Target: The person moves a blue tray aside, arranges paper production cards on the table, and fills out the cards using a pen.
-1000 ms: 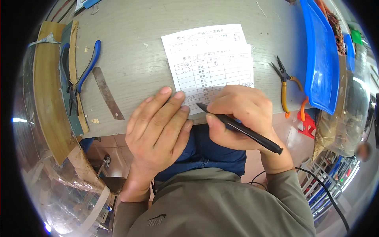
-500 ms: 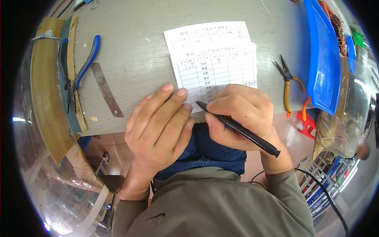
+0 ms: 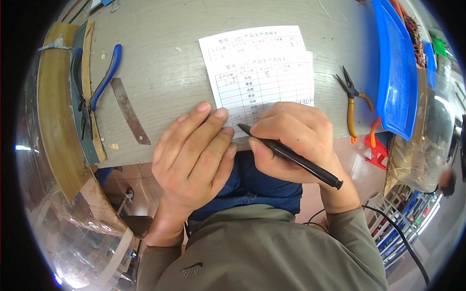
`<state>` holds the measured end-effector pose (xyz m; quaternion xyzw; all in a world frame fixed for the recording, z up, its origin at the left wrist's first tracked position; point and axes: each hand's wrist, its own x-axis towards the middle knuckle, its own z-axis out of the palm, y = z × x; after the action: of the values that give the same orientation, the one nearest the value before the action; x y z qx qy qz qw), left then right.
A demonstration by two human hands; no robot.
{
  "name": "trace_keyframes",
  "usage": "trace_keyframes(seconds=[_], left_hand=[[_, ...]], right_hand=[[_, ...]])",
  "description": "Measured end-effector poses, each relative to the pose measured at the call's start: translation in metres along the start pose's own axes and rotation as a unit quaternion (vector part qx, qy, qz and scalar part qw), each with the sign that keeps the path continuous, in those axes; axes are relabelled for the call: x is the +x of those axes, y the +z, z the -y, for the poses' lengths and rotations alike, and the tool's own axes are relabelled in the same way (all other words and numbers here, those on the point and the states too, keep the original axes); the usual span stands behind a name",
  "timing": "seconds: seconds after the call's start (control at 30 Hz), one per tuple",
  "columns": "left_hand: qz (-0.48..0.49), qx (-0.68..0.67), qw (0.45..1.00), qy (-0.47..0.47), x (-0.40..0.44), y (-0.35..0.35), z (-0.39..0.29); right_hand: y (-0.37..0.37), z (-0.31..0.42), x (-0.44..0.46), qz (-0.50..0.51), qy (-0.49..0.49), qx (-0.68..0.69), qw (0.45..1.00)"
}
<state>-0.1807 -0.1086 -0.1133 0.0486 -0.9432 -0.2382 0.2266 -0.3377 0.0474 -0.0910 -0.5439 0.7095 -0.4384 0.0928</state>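
A black pen [image 3: 296, 157] is gripped in my right hand [image 3: 298, 138], its tip at the lower rows of a printed form [image 3: 262, 80]. Handwritten marks show in several of the form's boxes. A second printed sheet [image 3: 250, 36] lies partly beneath it, with only its upper part showing. My left hand [image 3: 191, 150] lies flat with fingers stretched out, its fingertips on the form's lower left corner and the table edge. My right hand covers the form's lower right part.
Blue-handled pliers [image 3: 99, 82] and a flat metal strip [image 3: 130, 111] lie on the table [image 3: 160, 58] to the left. Yellow-handled long-nose pliers [image 3: 350, 99] lie to the right, beside a blue tray [image 3: 395, 82]. A red plastic piece [image 3: 376, 153] shows below the tray.
The pen and both hands appear slightly shifted left in view, along with the papers and tools. The pen tip stays near the form's bottom rows. Both hands keep their poses.
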Motion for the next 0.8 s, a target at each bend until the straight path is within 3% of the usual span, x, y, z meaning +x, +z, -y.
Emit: trace_keyframes(seconds=[0.8], left_hand=[[0.002, 0.012, 1.0, 0.004, 0.0013, -0.001, 0.0009]], right_hand=[[-0.0011, -0.0016, -0.0006, -0.007, 0.003, -0.012, 1.0]])
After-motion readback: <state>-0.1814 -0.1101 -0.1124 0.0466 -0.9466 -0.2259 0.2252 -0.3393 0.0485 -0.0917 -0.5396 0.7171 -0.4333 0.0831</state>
